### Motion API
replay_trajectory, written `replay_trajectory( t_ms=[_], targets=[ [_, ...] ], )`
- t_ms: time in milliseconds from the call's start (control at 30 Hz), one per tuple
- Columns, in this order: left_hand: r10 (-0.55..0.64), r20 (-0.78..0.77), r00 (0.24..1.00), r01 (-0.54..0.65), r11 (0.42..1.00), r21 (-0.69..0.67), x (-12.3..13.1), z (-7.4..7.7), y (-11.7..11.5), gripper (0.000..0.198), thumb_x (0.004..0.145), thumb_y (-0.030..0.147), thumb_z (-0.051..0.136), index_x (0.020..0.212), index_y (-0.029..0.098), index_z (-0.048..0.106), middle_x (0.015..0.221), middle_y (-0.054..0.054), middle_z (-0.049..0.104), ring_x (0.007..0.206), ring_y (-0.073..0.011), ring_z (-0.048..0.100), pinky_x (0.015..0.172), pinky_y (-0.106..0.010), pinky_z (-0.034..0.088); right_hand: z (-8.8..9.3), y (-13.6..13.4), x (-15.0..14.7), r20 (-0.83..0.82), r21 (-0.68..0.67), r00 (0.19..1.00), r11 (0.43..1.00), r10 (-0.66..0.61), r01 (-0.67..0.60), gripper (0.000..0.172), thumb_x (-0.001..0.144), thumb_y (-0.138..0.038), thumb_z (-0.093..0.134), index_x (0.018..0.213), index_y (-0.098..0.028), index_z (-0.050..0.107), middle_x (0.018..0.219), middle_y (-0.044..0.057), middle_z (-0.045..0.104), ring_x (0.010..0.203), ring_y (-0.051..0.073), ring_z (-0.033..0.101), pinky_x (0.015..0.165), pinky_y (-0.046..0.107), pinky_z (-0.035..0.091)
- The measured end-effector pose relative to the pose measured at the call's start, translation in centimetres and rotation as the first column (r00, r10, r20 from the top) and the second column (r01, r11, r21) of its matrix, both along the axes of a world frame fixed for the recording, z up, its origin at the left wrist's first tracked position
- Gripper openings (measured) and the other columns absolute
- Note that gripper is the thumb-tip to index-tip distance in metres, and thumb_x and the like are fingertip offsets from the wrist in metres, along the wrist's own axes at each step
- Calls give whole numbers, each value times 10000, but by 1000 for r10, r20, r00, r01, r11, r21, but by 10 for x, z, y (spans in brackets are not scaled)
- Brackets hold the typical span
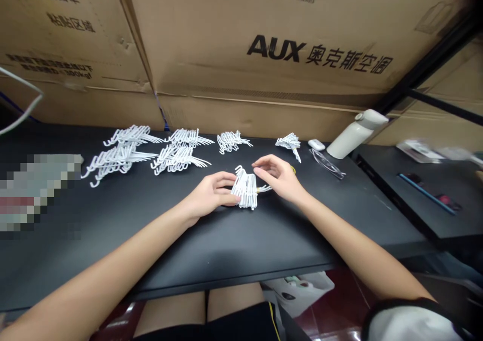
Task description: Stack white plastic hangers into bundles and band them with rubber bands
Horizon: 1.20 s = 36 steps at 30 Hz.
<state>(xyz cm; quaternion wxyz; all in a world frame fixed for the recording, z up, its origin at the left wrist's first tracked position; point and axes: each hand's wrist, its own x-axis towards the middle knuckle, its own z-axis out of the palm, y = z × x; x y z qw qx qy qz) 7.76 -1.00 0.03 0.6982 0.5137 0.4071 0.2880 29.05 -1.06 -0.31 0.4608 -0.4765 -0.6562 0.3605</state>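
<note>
A small stack of white plastic hook-shaped clips lies on the black table in front of me. My left hand grips the left side of this stack, thumb and fingers pressed around it. My right hand rests at the stack's right end, fingers curled near a yellow band that pokes out from under the hand. Whether that hand pinches the band or the clips is not clear.
Several more bundles of white clips lie along the back of the table, one small bundle at the right. A white bottle, folded glasses and a small white case sit nearby. Cardboard boxes wall the back.
</note>
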Motion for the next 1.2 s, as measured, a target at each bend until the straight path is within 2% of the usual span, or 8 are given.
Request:
replay_trajectory(
  t_ms=[100, 167, 300, 400, 567, 800, 1067, 1200],
  targets=[
    [-1, 5, 1000, 1, 999, 41, -1, 0, 1, 483, 552, 145, 817, 968, 155, 572, 1076, -75, 662, 851, -184, 672, 838, -375, 530, 2, 0, -1, -121, -187, 978, 964, 168, -189, 309, 764, -335, 694, 1011, -188, 580, 955, 58, 677, 865, 176, 656, 802, 344, 535],
    [15, -10, 1000, -15, 999, 50, -2, 1, 2, 472, 550, 148, 809, 960, 156, 574, 1062, -72, 664, 851, -187, 669, 850, -390, 524, 3, -2, 0, -172, -239, 961, 937, 216, -254, 364, 733, -323, 727, 1036, -193, 573, 1013, 68, 670, 858, 176, 660, 788, 350, 551],
    [80, -63, 995, -78, 996, 30, -3, 3, 4, 469, 566, 193, 786, 993, 167, 595, 1105, -86, 656, 897, -213, 658, 847, -426, 525, 6, -4, 2, -160, -184, 944, 931, 288, -315, 430, 687, -268, 770, 1050, -216, 545, 1205, 79, 597, 928, 181, 648, 790, 336, 550],
    [96, -91, 991, -92, 995, 43, -3, 5, 4, 430, 601, 247, 757, 998, 171, 609, 1115, -85, 657, 933, -227, 651, 859, -435, 520, 7, -5, 2, -118, -137, 939, 931, 324, -339, 384, 697, -250, 762, 1003, -213, 533, 1201, 71, 589, 972, 184, 635, 833, 348, 534],
    [88, -103, 991, -83, 995, 49, -3, 8, 3, 410, 661, 275, 728, 1034, 182, 587, 1169, -85, 636, 974, -224, 638, 792, -378, 549, 3, -5, -1, -138, -199, 961, 944, 241, -265, 482, 668, -272, 780, 1075, -221, 526, 1103, 66, 614, 880, 165, 637, 727, 311, 554],
    [50, -103, 993, -37, 991, 132, -2, 3, 0, 696, 543, 234, 844, 1119, 199, 455, 1053, -76, 673, 834, -180, 669, 782, -358, 541, 2, -7, -6, -205, -223, 963, 950, 173, -218, 540, 596, -244, 825, 1062, -210, 555, 1010, 47, 613, 785, 136, 607, 643, 268, 550],
    [60, -70, 996, -53, 994, 98, -3, 4, -1, 699, 531, 218, 861, 1110, 212, 470, 958, -54, 696, 746, -179, 692, 698, -313, 549, 7, -8, -7, -285, -300, 946, 922, 156, -243, 409, 672, -278, 775, 1042, -215, 611, 1093, 63, 616, 828, 151, 625, 621, 260, 555],
    [147, -6, 989, -146, 983, 108, -2, 5, -1, 673, 540, 238, 853, 1102, 189, 486, 1013, -77, 695, 784, -187, 691, 719, -325, 559, 10, -4, -3, -233, -349, 963, 913, 135, -213, 319, 724, -344, 735, 989, -189, 647, 920, 50, 694, 826, 165, 670, 712, 286, 558]
  ],
)
